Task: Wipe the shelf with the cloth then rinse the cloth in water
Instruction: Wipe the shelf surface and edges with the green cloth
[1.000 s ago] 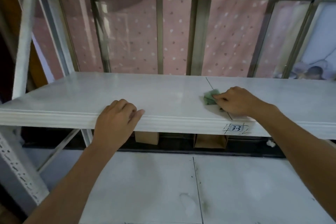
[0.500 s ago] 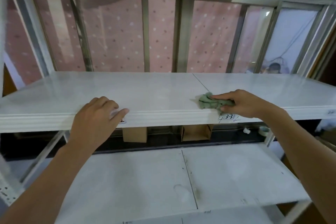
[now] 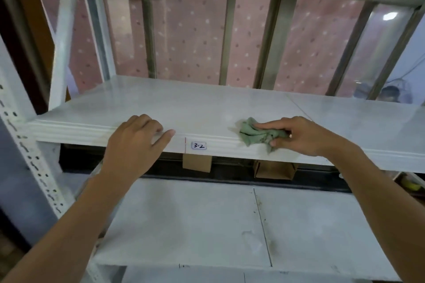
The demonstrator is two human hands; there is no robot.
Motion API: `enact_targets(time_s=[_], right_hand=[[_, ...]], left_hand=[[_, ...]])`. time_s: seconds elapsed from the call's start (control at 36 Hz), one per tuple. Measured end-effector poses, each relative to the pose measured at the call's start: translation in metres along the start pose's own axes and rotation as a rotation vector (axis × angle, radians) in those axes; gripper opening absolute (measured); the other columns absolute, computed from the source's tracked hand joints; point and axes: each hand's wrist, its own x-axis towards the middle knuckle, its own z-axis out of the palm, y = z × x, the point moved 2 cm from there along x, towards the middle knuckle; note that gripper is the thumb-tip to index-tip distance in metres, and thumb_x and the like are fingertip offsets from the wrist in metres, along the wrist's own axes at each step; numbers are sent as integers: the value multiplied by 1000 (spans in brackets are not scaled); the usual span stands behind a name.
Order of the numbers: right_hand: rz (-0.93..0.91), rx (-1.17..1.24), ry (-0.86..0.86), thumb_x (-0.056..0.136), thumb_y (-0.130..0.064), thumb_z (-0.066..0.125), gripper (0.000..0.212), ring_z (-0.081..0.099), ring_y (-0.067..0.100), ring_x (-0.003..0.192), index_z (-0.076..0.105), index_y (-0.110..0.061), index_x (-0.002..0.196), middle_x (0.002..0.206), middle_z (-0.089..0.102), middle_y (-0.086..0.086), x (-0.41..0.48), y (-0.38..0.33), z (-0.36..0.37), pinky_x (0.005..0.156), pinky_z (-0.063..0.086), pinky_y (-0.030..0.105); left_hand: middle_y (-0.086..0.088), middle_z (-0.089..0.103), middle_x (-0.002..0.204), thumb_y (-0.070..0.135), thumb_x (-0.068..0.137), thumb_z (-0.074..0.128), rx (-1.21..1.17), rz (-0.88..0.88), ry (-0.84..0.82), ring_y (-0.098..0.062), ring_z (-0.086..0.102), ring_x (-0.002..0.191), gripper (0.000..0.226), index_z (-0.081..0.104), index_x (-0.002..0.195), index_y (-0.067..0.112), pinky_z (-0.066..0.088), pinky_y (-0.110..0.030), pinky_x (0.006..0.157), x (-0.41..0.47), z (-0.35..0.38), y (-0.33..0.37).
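A white shelf board (image 3: 202, 108) runs across the middle of the head view, with a label "3-2" on its front edge. My right hand (image 3: 305, 135) holds a crumpled green cloth (image 3: 257, 134) and presses it on the shelf's front lip, right of the label. The cloth hangs slightly over the edge. My left hand (image 3: 135, 142) rests flat over the front edge, left of the label, fingers curled on the board and holding nothing.
A lower white shelf (image 3: 230, 225) lies below, with stains near its seam. Two cardboard pieces (image 3: 197, 163) hang under the upper board. A perforated white upright (image 3: 30, 156) stands at the left. Metal bars and pink dotted fabric (image 3: 184, 37) close the back.
My right hand has drawn the cloth from the shelf's top towards and onto the front edge. The view has shifted left, so label "3-2" shows now instead of "3-3".
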Motion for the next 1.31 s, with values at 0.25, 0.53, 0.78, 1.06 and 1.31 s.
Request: enact_targets(time_s=[0.25, 0.53, 0.78, 1.06, 1.31], right_hand=[[-53, 163, 8, 86, -6, 74, 55, 62, -7, 103, 62, -51, 115, 118, 68, -16, 17, -25, 14, 91, 48, 9], [-102, 34, -8, 84, -7, 76, 57, 58, -20, 96, 61, -48, 121, 111, 65, -23, 49, -66, 26, 82, 41, -1], [-220, -21, -29, 88, -13, 74, 59, 61, 1, 104, 53, -58, 120, 120, 64, -17, 98, -134, 64, 96, 44, 14], [-303, -14, -63, 93, -17, 68, 48, 58, 10, 101, 59, -45, 131, 128, 63, -3, 166, -234, 120, 88, 42, 17], [-359, 15, -59, 92, -11, 64, 51, 63, 18, 83, 60, -43, 133, 122, 67, 4, 210, -308, 159, 76, 55, 29]], left_hand=[[-7, 69, 87, 30, 96, 60, -11, -18, 21, -28, 62, 79, 30, 76, 87, 6, 51, -36, 67, -18, -21, -31], [-7, 70, 85, 35, 98, 54, 17, -46, -8, -24, 63, 77, 38, 76, 86, 6, 50, -33, 68, -32, -44, -65], [-5, 71, 91, 27, 95, 60, 54, -100, -67, -25, 66, 83, 24, 75, 91, 8, 52, -34, 69, -45, -62, -100], [-10, 72, 102, 20, 91, 58, 103, -100, -120, -29, 69, 87, 28, 74, 107, 3, 57, -39, 76, -47, -73, -139], [-4, 71, 93, 18, 91, 55, 101, -179, -46, -27, 68, 79, 21, 74, 96, 9, 52, -33, 59, -58, -83, -168]])
